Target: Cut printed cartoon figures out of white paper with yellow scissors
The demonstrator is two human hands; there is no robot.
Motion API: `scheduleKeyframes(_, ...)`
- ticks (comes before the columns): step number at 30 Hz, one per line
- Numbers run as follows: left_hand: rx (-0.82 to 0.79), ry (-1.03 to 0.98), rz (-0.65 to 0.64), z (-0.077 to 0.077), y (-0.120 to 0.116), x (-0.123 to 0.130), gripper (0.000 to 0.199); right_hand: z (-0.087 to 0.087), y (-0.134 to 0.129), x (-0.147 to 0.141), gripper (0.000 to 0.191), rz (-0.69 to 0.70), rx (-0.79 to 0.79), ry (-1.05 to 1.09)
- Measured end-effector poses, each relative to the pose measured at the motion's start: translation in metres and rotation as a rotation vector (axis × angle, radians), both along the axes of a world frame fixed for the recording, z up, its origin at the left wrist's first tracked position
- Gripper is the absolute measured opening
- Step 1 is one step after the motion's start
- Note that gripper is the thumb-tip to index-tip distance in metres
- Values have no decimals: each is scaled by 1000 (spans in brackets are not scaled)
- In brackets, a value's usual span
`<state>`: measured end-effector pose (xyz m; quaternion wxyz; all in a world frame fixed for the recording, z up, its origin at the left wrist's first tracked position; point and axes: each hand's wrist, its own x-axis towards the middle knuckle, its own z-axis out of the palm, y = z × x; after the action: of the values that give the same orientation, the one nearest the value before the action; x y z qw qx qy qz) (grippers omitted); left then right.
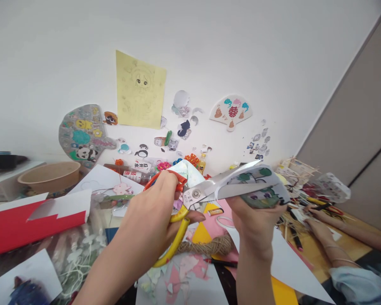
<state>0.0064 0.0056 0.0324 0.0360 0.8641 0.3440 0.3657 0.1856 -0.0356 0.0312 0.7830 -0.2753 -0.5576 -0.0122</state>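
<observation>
My left hand (160,203) is closed round the red and yellow handles of a pair of scissors (195,193). The metal blades are spread apart and point right, with the edge of a paper drawing (257,178) between them. That drawing shows green and grey figures, and its left edge curls. From below, my right hand (257,218) grips the paper; some of its fingers are hidden behind it. Under the hands lie a coil of twine (209,245), pink and yellow paper, and a white sheet (190,290) with pale torn scraps on it.
A co-worker's hands (317,218) are busy at the right. On the left stand a brown bowl (49,177) and a red folded card (15,222). Paper cutouts, a yellow drawing (141,93) and a white fan shape (231,111) hang on the wall.
</observation>
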Motion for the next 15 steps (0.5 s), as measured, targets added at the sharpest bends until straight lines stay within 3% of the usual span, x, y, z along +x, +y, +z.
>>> scheduleKeyframes(5, 7, 3, 8, 0, -1, -1, 36, 0, 0, -3, 25, -82, 2, 9)
scheduleKeyframes(15, 12, -7, 4, -1, 1, 1, 37, -3, 3, -8, 29, -44, 45, 17)
